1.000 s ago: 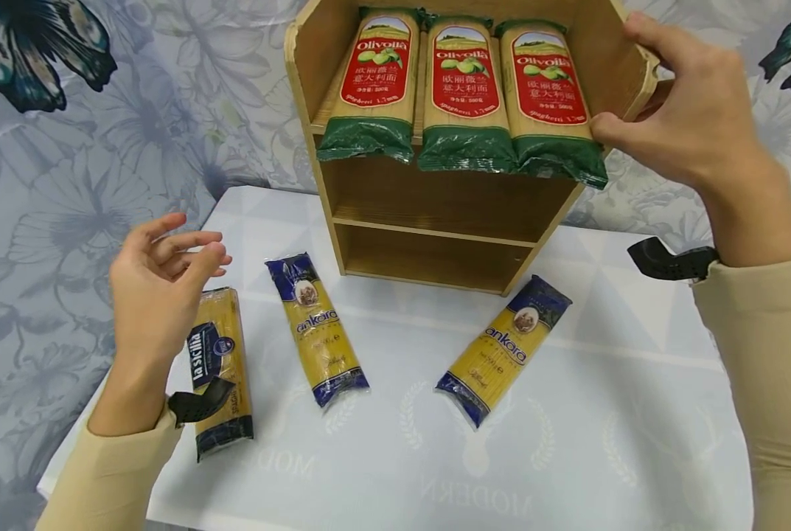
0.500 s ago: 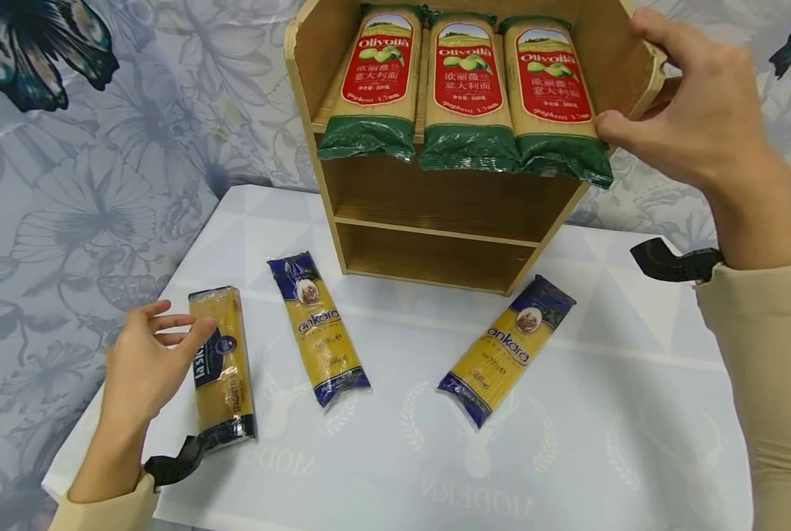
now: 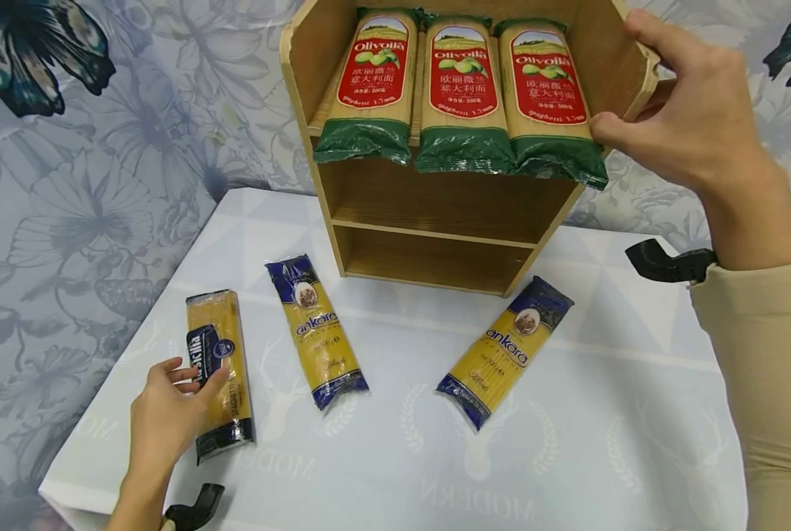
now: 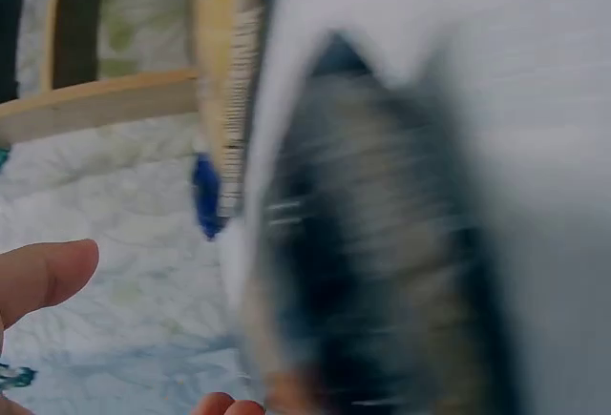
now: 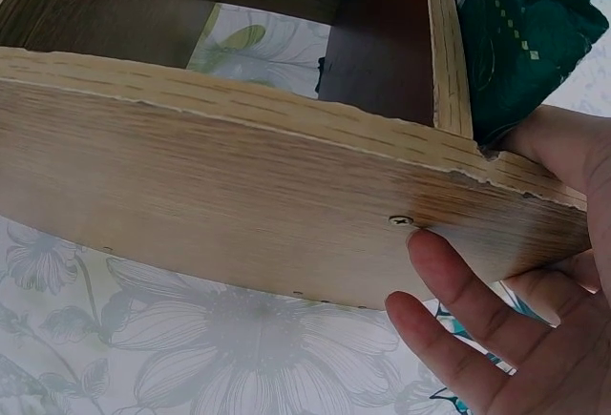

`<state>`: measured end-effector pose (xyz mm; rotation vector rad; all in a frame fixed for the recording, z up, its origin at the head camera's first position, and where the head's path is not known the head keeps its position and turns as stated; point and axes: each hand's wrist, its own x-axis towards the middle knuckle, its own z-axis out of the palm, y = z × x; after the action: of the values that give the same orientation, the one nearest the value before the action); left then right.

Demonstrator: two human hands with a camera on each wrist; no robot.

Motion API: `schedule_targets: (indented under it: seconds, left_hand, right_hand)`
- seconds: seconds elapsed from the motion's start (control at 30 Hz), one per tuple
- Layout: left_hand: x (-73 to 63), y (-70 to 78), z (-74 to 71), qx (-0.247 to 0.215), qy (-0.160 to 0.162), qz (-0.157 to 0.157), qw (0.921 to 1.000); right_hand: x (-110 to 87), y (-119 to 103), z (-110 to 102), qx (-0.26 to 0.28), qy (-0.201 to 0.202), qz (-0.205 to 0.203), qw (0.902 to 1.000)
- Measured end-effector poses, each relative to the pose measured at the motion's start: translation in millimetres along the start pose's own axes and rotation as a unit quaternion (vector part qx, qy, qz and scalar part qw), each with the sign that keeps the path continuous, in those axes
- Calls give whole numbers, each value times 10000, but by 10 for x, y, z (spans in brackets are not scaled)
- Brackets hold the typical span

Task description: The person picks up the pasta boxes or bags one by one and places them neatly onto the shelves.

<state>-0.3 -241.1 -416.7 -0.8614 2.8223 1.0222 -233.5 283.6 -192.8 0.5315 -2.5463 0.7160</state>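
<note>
Toward the left end of the surface (image 3: 368,461), the La Sicilia packet (image 3: 224,348) lies flat, label up, its long side running away from the person. I have the left hand (image 3: 172,409) over its near left side, thumb and fingers apart and slightly bent. I see no pinch, and the wrist view is too blurred for me to tell whether skin meets wrapper. With the thumb toward one long edge and the fingers toward the other, I'd judge the hand is set to span the packet's width.

Next to it is one Ankara packet (image 3: 317,332); farther right lies another Ankara packet (image 3: 505,352), its blue top just beside the foot of the wooden shelf (image 3: 435,233). The pair slant apart like a V, both readable from the person's side.

On the shelf's upper board, three Olivoila packets (image 3: 464,88) sit abreast, green ends jutting past the front — probably because they are longer than the board is deep. My right hand (image 3: 707,125) grips the shelf's right side panel, thumb at the front edge, fingers along the outer face — a brace, I'd say, to steady the frame.
</note>
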Motion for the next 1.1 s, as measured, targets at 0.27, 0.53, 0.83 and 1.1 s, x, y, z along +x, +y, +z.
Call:
schedule_targets:
  seconds: [0.27, 0.53, 0.83, 1.1]
  left_hand:
    - [-23, -148, 125, 35, -38, -366, 9993]
    - [-28, -258, 187, 369, -9, -417, 9984]
    - [109, -288, 141, 784, -603, -456, 9941]
    - [233, -353, 84, 538, -1186, -861, 9877]
  right_hand:
    - [7, 6, 0, -53, 62, -137, 9999]
    - [5, 11, 3, -148, 82, -152, 9997]
    - [-18, 5, -20, -73, 79, -28, 9999]
    - [1, 5, 12, -37, 112, -137, 9998]
